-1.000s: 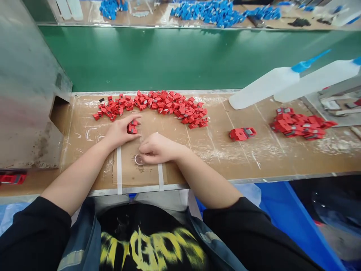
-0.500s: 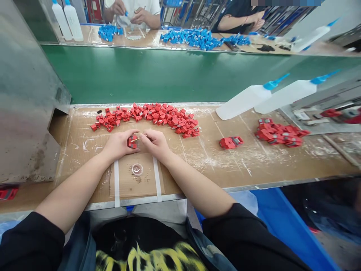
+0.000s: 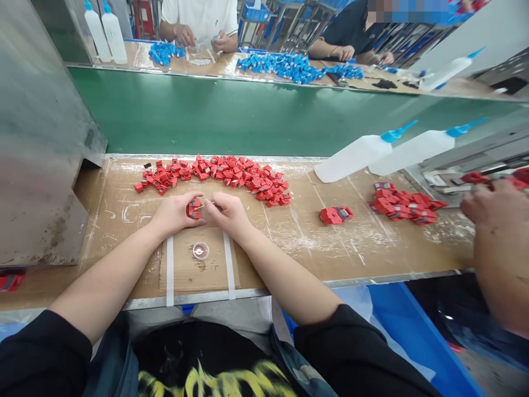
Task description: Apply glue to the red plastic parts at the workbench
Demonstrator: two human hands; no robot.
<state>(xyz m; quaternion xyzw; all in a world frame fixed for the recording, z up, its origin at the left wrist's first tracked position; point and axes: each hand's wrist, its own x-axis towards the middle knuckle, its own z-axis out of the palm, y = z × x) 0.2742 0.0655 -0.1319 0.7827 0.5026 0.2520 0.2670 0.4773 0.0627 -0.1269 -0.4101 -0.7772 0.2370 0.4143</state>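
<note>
My left hand (image 3: 176, 214) is closed around a small red toy car body (image 3: 193, 209) with grey parts, above the near middle of the bench. Pinched in my right hand (image 3: 228, 214) is a thin pale stick (image 3: 202, 207), its tip at the toy car body. Fingers partly hide both things. Just below the hands, a small round clear dish (image 3: 200, 251) rests on a cardboard sheet (image 3: 185, 278) with white tape strips. Beyond them, many small red plastic parts (image 3: 235, 171) lie in a curved heap.
To the right lie a red toy car (image 3: 335, 215) and a pile of similar ones (image 3: 405, 205). White bottles (image 3: 355, 159) with blue nozzles lean behind. A co-worker's hand (image 3: 496, 204) reaches in at right. A metal housing (image 3: 37, 165) stands left. Two people sit opposite with blue parts (image 3: 285, 66).
A co-worker's arm has come in at the right over the red parts there. People opposite have lowered their hands. My hands stay together at the toy car body; the view has shifted slightly.
</note>
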